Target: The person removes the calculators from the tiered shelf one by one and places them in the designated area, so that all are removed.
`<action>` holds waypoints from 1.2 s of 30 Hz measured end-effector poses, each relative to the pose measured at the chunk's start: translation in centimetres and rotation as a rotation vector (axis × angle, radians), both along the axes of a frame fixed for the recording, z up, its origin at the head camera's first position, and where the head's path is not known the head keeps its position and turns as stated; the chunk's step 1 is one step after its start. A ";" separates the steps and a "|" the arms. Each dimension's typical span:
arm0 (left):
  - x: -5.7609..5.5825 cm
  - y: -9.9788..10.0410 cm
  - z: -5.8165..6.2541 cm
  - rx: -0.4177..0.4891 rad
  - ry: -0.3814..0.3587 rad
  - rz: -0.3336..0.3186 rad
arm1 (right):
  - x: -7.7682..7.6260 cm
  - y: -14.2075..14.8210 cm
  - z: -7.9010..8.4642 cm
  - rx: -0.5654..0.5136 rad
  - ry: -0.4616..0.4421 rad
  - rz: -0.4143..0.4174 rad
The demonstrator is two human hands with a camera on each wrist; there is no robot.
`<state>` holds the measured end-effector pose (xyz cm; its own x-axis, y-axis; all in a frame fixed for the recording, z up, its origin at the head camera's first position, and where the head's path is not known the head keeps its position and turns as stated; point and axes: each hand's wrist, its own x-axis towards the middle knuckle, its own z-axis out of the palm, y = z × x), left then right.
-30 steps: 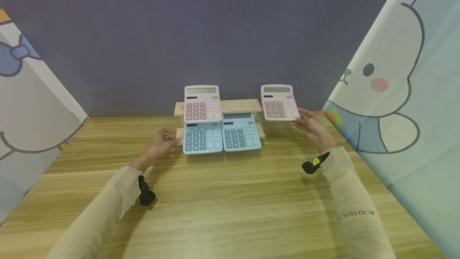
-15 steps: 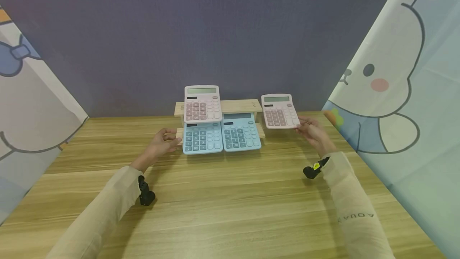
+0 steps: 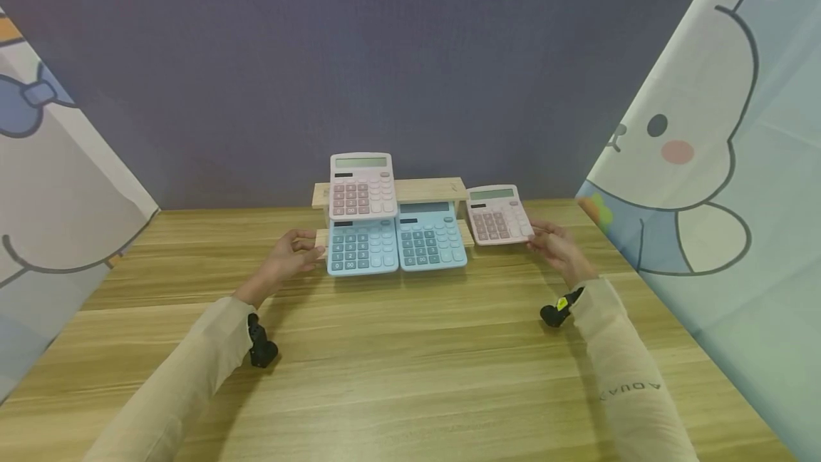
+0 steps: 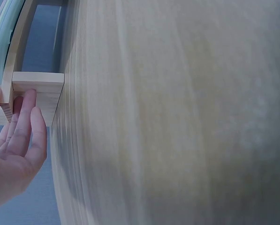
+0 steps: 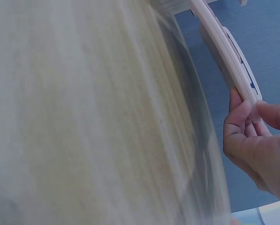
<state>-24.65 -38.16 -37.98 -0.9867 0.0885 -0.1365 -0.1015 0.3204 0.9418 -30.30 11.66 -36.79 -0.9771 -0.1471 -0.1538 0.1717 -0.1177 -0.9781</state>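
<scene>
My right hand (image 3: pixel 558 252) pinches the lower right corner of a pink calculator (image 3: pixel 497 214), held off the table just right of a two-tier wooden stand (image 3: pixel 430 190). In the right wrist view the thumb lies on this calculator's (image 5: pixel 224 47) face, with fingers under its edge. My left hand (image 3: pixel 286 260) grips the left end of the stand's lower shelf; the left wrist view has its fingers beneath the wooden board (image 4: pixel 39 82). A second pink calculator (image 3: pixel 362 187) leans on the upper tier. Side by side below sit two blue calculators (image 3: pixel 363 252) (image 3: pixel 431 237).
The stand is on a wood-grain table (image 3: pixel 398 362), close to a dark back panel (image 3: pixel 398 63). Cartoon-printed cloths hang at both sides, the right cloth (image 3: pixel 705 162) showing a white animal.
My right hand has lowered the pink calculator beside the stand, bringing it from upper-shelf height to nearer the lower tier. The left hand and the other calculators stay put.
</scene>
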 end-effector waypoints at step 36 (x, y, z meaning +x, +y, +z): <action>-0.1 0.1 0.0 0.009 -0.008 0.009 | -0.4 -0.1 -1.1 0.073 -0.103 0.009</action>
<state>-24.70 -38.05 -38.03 -0.9864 0.0805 -0.1436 -0.1120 0.3112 0.9437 -30.71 11.52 -37.85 -0.9543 -0.1403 -0.2639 0.2723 -0.0444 -0.9612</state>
